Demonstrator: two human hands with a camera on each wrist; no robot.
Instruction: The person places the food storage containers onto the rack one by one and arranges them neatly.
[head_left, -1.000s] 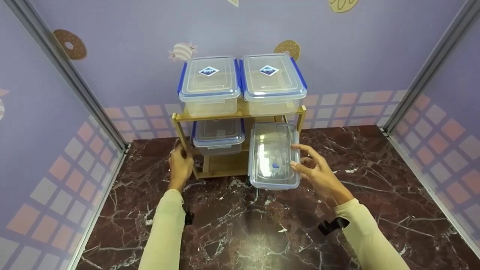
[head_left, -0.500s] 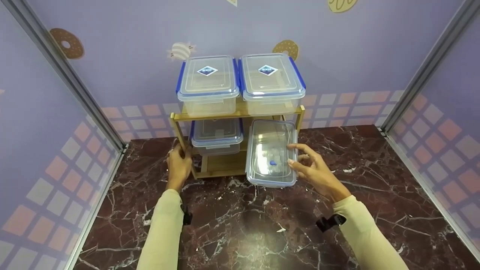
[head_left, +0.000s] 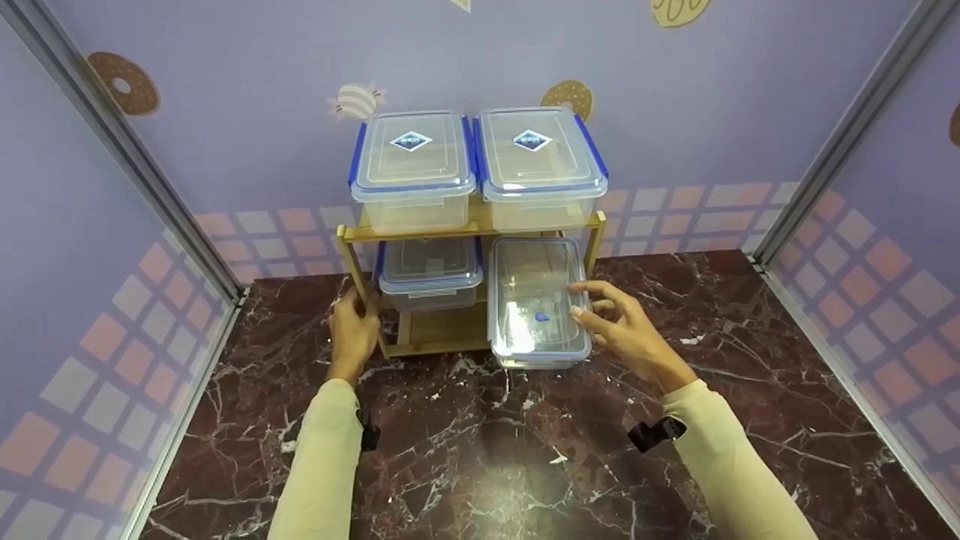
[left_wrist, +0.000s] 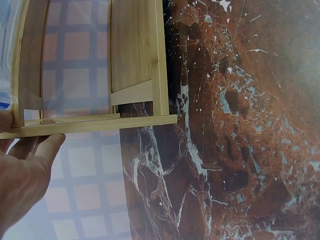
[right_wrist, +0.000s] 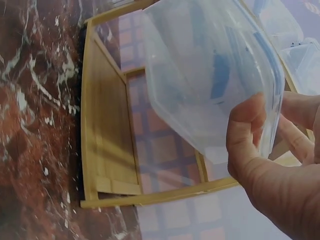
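A wooden two-tier rack (head_left: 435, 349) stands against the back wall. My left hand (head_left: 352, 330) grips its left front post; in the left wrist view, that hand (left_wrist: 25, 180) has its thumb and fingers around the post (left_wrist: 100, 125). At the rack's right side, my right hand (head_left: 630, 330) pinches the right edge of a clear lidded food container (head_left: 536, 292). The container slants with its far end at the opening beneath the top shelf and its near end out in front. From the right wrist, the container (right_wrist: 195, 75) shows in the air above the bottom shelf, thumb against its side.
Two clear lidded containers with blue clips, the left one (head_left: 412, 172) and the right one (head_left: 540, 172), sit side by side on top. A similar container (head_left: 431, 277) is on the left below them. Dark red marble surface (head_left: 465, 450) lies in front; patterned walls enclose three sides.
The right hand has moved the container slightly back and up toward the rack, and its tilt has altered a little. The left hand keeps its grip on the post.
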